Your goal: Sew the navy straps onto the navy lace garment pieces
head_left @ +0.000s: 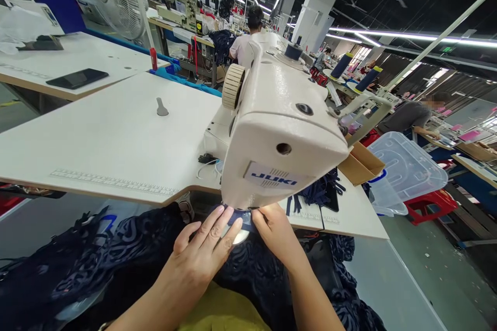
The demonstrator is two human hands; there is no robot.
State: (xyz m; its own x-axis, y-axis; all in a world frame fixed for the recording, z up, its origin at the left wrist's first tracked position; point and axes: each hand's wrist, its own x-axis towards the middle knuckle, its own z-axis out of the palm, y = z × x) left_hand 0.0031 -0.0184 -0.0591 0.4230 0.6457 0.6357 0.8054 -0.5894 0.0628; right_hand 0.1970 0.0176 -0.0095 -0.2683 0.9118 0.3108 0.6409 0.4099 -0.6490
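Note:
My left hand (205, 248) lies with its fingers stretched out over a strip of navy fabric (246, 216) below the head of a white sewing machine (267, 165). On the right side of the strip, my right hand (276, 234) has its thumb and bent forefinger pressed together on the fabric edge. The machine head hides the needle and presser foot. A dark patterned navy garment (256, 269) hangs from the work over my lap, and more of it (97, 253) spreads to the left. A white rounded piece (241, 237) shows under my left fingertips.
The white sewing table (116, 134) bears a small flat metal piece (161, 107). Navy fabric strips (318, 189) lie right of the machine, near a cardboard box (361, 160) and clear plastic bin (407, 165). A phone (77, 78) rests on the left table. Other people sit farther back.

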